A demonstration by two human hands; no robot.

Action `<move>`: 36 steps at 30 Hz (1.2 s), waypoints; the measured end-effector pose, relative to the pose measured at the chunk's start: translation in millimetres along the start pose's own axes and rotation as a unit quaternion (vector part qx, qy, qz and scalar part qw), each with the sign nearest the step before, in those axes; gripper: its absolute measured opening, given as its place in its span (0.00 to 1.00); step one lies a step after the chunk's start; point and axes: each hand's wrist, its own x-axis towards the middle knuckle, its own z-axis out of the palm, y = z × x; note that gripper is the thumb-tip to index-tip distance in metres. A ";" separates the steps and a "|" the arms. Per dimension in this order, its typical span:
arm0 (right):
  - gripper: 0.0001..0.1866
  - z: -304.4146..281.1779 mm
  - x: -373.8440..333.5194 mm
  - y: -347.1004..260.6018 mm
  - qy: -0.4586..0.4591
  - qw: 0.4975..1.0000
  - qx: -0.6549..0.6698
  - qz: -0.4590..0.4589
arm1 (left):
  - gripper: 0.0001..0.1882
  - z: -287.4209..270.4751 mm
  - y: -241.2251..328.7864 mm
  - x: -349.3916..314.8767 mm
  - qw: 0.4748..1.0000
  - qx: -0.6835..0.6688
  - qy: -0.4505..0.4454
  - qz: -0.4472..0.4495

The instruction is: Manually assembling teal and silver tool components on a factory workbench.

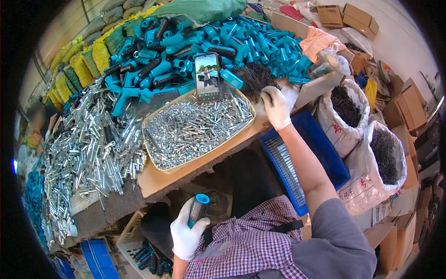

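Blk/teal handle (200,210), rnd end up, in L hand (186,234); blk springs (254,78) heaped next to R hand (277,108).

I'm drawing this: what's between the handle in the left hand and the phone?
Head view, from phone to handle: metal pins in a tray, cardboard, table edge, shadowy gap.

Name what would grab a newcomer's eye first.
Probably the heap of teal parts at top centre. Just in front, a lit phone stands at the far side of a tray of metal pieces. Lower down, the left hand holds a teal-and-black handle.
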 end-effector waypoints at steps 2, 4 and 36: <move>0.07 13.0 15.8 0.8 0.011 0.997 -0.066 -0.048 | 0.32 2.6 4.8 0.0 1.000 0.008 0.005 0.014; 0.09 19.4 27.3 10.1 -0.002 0.996 -0.087 -0.036 | 0.33 3.7 9.4 -2.5 0.999 0.016 0.010 0.033; 0.28 165.7 110.5 -208.4 -0.406 0.889 -0.143 -0.156 | 0.30 -48.6 -47.1 -14.3 0.988 -0.111 0.106 0.022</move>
